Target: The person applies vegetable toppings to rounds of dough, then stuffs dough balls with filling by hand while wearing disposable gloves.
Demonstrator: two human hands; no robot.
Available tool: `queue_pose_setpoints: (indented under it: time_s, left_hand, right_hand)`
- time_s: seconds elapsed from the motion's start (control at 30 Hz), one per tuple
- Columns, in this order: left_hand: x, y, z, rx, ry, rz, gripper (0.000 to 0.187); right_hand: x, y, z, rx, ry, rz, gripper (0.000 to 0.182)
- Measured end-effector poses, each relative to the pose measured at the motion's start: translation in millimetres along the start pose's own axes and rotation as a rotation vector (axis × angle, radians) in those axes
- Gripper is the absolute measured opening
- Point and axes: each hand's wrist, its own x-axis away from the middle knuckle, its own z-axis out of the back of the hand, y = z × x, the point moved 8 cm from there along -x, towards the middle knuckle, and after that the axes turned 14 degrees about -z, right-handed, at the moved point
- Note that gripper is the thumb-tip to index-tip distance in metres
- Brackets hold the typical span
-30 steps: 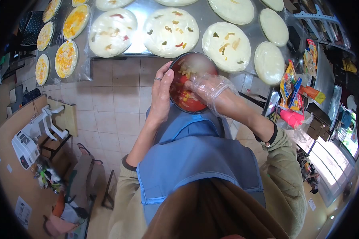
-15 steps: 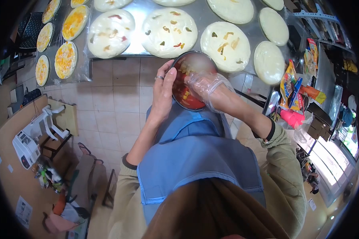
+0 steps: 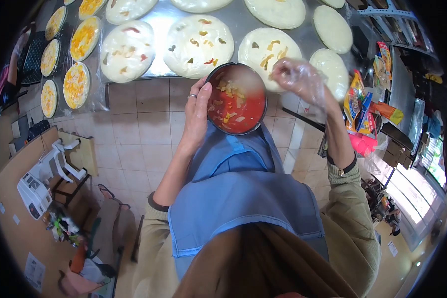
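Note:
My left hand (image 3: 197,111) grips the left rim of a round bowl (image 3: 253,119), dark outside and red inside, with its thumb on the edge. Chopped vegetable pieces (image 3: 231,90) lie in the bowl. In a clear plastic glove, my right hand (image 3: 300,82) is pinched closed over the near right edge of a pale round dough base (image 3: 256,43). What its fingers hold is hidden. That base bears a few vegetable strips. Left of it, another dough base (image 3: 186,42) has several scattered pieces on top.
A metal table (image 3: 156,49) carries several more dough bases. At left are rounds topped with orange and white (image 3: 77,85). Colourful packets (image 3: 355,97) and a pink item (image 3: 363,144) are at right. A white machine (image 3: 37,184) stands at lower left.
My right hand has come out of the bowl and moved up and right over the dough base. My left hand still holds the bowl, whose contents now show more fully.

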Motion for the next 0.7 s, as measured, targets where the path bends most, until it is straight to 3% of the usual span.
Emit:
queue_pose_setpoints:
  time_s: [0.2, 0.4, 0.5, 0.7]
  left_hand:
    - [1, -6, 2, -0.021, 0.018, 0.05, 0.066]
    - [3, -9, 5, -0.013, 0.015, 0.065, 0.065]
    - [4, -13, 7, 0.001, 0.023, 0.082, 0.064]
    - [6, -9, 8, 0.01, 0.032, 0.081, 0.062]
  right_hand:
    - [-18, 70, 62, 0.199, 0.254, -0.183, 0.015]
    - [-49, 142, 63, 0.37, 0.313, -0.217, 0.018]
    - [-56, 145, 69, 0.413, 0.493, -0.089, 0.021]
    - [-51, 119, 83, 0.49, 0.567, -0.055, 0.022]
